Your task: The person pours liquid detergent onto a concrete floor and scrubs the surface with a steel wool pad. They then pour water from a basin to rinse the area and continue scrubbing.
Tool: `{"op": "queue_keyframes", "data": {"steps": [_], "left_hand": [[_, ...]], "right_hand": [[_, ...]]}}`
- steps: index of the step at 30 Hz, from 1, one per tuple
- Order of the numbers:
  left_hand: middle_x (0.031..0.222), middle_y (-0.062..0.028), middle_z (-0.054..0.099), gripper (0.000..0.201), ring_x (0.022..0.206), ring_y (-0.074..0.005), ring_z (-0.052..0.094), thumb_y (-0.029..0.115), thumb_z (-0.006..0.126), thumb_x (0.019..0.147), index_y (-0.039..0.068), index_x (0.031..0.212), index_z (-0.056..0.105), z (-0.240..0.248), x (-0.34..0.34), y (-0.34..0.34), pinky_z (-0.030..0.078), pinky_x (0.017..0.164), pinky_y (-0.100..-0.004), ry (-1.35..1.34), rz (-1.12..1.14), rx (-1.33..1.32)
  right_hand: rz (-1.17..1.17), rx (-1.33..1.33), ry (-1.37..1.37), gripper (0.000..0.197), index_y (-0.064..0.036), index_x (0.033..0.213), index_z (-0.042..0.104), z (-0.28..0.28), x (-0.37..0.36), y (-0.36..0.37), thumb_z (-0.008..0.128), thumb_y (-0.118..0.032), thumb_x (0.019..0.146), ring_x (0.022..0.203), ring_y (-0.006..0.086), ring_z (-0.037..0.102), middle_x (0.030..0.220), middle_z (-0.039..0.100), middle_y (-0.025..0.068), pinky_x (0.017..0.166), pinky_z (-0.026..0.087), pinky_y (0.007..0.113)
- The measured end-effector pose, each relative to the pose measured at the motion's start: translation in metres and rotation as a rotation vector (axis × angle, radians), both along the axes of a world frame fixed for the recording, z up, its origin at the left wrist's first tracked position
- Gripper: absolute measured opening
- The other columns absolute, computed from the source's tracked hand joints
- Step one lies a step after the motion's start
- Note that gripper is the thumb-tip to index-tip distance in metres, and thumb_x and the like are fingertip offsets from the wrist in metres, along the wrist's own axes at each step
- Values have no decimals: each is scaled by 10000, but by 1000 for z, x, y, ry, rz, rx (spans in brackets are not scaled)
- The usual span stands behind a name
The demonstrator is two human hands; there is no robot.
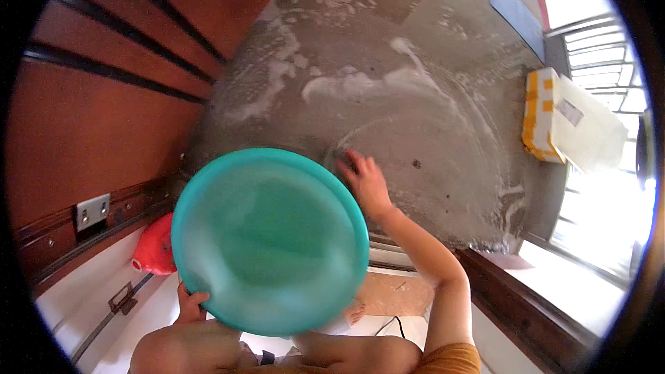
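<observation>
A large round teal-green basin [270, 242] is above my knees, at the near edge of a wet grey floor [443, 152]. Its rim faces me and its inner surface is slightly blurred. My left hand [192, 303] is closed on the basin's lower left rim, thumb showing over the edge. Just beyond the basin's right rim, my right hand [365, 181] reaches over the floor with fingers apart and nothing visible in them. Motion smears its fingertips, so I cannot tell whether they touch the floor. White foam [374, 86] lies in streaks farther off.
A reddish-brown door [104, 131] with black bars stands at the left. A red plastic container [155, 246] sits beside the basin. On the right are a white foam box [544, 116] with yellow tape, a grey-blue flat panel [516, 17] and metal railings [599, 55]. A doorsill crosses below my right arm.
</observation>
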State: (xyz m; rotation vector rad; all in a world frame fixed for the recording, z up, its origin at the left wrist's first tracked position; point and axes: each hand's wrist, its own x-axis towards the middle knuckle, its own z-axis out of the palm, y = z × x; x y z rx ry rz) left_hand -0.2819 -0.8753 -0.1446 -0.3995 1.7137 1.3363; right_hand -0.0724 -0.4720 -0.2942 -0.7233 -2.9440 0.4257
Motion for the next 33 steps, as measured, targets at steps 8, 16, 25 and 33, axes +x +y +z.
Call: {"op": "queue_keyframes", "data": {"steps": [8, 16, 25, 33], "left_hand": [[895, -75, 644, 443, 805, -207, 634, 2, 595, 573, -20, 1015, 579, -31, -40, -64, 522, 746, -342, -31, 16, 127], [895, -68, 652, 415, 792, -193, 634, 1, 609, 577, -5, 992, 596, -7, -68, -97, 519, 731, -330, -25, 58, 140], [876, -72, 647, 402, 753, -180, 628, 5, 604, 579, -24, 980, 597, -30, -86, -118, 514, 697, -318, -72, 34, 89], [916, -88, 641, 444, 806, -211, 636, 6, 620, 578, -24, 1020, 577, -46, -101, -93, 531, 746, -346, -76, 32, 119]], "right_hand": [[770, -117, 2, 389, -142, 1149, 587, -7, -176, -34, 537, -204, 768, 931, 242, 488, 1135, 506, 75, 771, 456, 358], [84, 212, 203, 347, -230, 1155, 593, -19, -318, 25, 508, -135, 832, 1038, 276, 505, 1171, 499, 101, 783, 493, 384], [-161, 211, 73, 357, -175, 1194, 557, -6, -217, 7, 518, -102, 847, 1053, 332, 497, 1226, 486, 126, 823, 472, 402], [450, 4, -176, 416, -135, 1222, 551, 0, -153, -72, 572, -164, 807, 1039, 316, 514, 1318, 457, 131, 828, 449, 443]]}}
